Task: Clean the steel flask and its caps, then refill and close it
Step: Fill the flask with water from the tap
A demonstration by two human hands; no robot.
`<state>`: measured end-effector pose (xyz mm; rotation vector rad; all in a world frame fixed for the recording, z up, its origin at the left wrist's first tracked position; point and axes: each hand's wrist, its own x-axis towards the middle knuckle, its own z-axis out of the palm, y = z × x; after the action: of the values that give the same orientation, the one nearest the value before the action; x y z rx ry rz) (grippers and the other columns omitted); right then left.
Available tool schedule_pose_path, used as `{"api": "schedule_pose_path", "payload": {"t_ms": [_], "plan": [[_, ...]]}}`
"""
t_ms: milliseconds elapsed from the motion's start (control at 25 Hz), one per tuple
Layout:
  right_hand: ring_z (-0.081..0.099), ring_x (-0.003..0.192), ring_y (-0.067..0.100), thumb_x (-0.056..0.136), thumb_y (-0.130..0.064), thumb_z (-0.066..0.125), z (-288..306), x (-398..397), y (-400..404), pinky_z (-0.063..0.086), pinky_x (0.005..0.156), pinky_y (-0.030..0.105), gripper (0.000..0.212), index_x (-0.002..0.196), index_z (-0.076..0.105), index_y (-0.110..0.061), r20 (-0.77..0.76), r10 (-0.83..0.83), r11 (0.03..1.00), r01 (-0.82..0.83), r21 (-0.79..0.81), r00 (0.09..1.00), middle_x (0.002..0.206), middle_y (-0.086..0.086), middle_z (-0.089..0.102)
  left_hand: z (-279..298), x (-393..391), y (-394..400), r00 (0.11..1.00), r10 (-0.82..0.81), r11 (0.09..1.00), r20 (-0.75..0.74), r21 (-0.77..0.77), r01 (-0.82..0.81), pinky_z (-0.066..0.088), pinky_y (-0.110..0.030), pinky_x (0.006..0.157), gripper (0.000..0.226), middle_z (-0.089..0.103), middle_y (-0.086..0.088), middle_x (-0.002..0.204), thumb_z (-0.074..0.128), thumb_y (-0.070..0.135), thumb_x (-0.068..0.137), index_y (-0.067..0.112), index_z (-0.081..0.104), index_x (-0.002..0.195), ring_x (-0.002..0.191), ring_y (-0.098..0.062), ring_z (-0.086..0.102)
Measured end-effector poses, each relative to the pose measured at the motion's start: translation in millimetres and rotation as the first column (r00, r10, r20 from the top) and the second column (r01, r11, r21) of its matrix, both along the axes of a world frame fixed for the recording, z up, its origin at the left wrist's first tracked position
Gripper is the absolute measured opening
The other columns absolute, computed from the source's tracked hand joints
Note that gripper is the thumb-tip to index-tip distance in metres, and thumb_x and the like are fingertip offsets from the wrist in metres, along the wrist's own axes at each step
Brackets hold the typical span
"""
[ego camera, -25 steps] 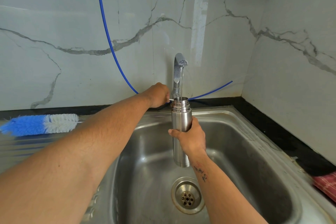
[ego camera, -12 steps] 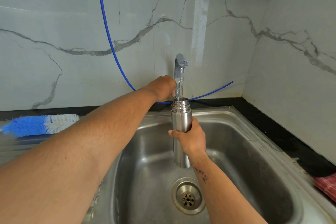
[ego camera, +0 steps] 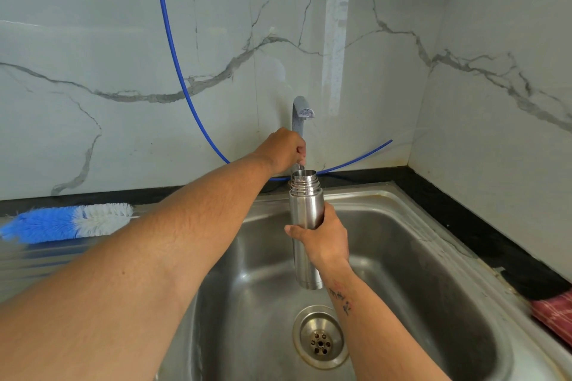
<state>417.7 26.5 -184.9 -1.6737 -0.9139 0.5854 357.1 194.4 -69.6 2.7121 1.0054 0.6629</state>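
Steel flask (ego camera: 306,210), uncapped, upright above the sink (ego camera: 418,226), open threaded mouth right under the tap spout (ego camera: 301,120). Right hand (ego camera: 325,240) wrapped round the flask's middle: thumb across the near side, fingers hidden behind the body, grip closed firmly on the steel. Flask base clear of the basin floor, above and slightly behind the drain (ego camera: 320,337). Left hand (ego camera: 284,151) reaching across to the tap column just behind the flask mouth, fingers curled at the tap; exactly what they clasp, hidden by the hand itself. Thin trickle of water seemingly entering the mouth, too faint to be sure. Bottle brush (ego camera: 68,223) with blue and white bristles lying flat on the steel desk left of the basin, well apart from both hands. Blue tube (ego camera: 173,56) hanging down the marble wall and running behind the tap. Red cloth (ego camera: 554,309) at the right edge, beside the sink rim.
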Motion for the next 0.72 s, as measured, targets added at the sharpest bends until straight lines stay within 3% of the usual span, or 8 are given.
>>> {"api": "schedule_pose_path", "payload": {"t_ms": [120,280,440,520,600,720], "plan": [[0.064,0.1,0.015,0.072,-0.029,0.091,2.0,-0.6,-1.6,0.052,0.087,0.033,0.076,0.137,0.051,-0.028,0.001,-0.011,1.0,0.011,0.006,1.0,0.116,-0.008,0.067,0.0,-11.9,-4.9,0.997,0.057,0.996,0.06,-0.077,-0.052,0.055,-0.035,0.094,0.018,0.072,-0.006,0.097,0.074,0.011,0.092,0.006,0.073,0.109,0.094,-0.02,0.07],[0.067,0.094,0.015,0.068,-0.034,0.092,8.8,1.5,-5.5,0.056,0.088,0.039,0.068,0.126,0.058,-0.026,-0.008,-0.04,0.999,0.04,0.011,0.999,0.107,-0.007,0.07,3.3,-46.8,-33.0,0.979,0.118,0.986,0.165,-0.139,-0.096,0.047,-0.014,0.072,0.023,0.075,-0.011,0.098,0.068,0.001,0.094,0.004,0.068,0.117,0.075,-0.004,0.063],[0.068,0.087,0.014,0.066,-0.038,0.089,30.2,-2.1,-14.3,0.058,0.088,0.044,0.055,0.113,0.062,-0.027,-0.037,-0.014,0.999,0.015,0.041,0.999,0.096,-0.007,0.07,-11.5,-77.8,-102.5,0.944,0.148,0.971,0.294,-0.227,-0.081,0.05,-0.02,0.071,0.042,0.071,-0.005,0.103,0.07,-0.001,0.084,0.01,0.065,0.125,0.07,-0.007,0.063],[0.07,0.086,0.016,0.066,-0.035,0.089,44.0,-5.9,-19.8,0.059,0.086,0.045,0.047,0.106,0.064,-0.027,-0.045,0.039,0.996,-0.035,0.076,0.998,0.093,-0.005,0.073,-32.0,-91.0,-141.4,0.94,0.187,0.934,0.285,-0.349,-0.08,0.055,-0.026,0.085,0.066,0.068,-0.006,0.118,0.081,0.007,0.078,0.013,0.056,0.138,0.088,-0.016,0.069],[0.074,0.086,0.018,0.068,-0.033,0.09,59.5,-12.4,-27.1,0.061,0.084,0.045,0.043,0.104,0.067,-0.026,-0.078,0.146,0.984,-0.137,0.113,0.986,0.093,-0.003,0.076,-53.8,-107.3,-170.4,0.941,0.266,0.897,0.21,-0.411,-0.162,0.052,-0.036,0.102,0.091,0.06,-0.005,0.136,0.09,0.027,0.071,0.017,0.044,0.149,0.117,-0.019,0.063],[0.075,0.089,0.018,0.075,-0.031,0.086,85.1,-23.5,-44.3,0.061,0.08,0.042,0.041,0.111,0.068,-0.024,-0.101,0.335,0.939,-0.323,0.122,0.937,0.098,-0.001,0.077,-71.1,-127.4,-196.2,0.917,0.357,0.872,0.178,-0.415,-0.259,0.042,-0.036,0.113,0.103,0.049,0.0,0.151,0.088,0.051,0.07,0.017,0.039,0.153,0.138,-0.017,0.048]]}}
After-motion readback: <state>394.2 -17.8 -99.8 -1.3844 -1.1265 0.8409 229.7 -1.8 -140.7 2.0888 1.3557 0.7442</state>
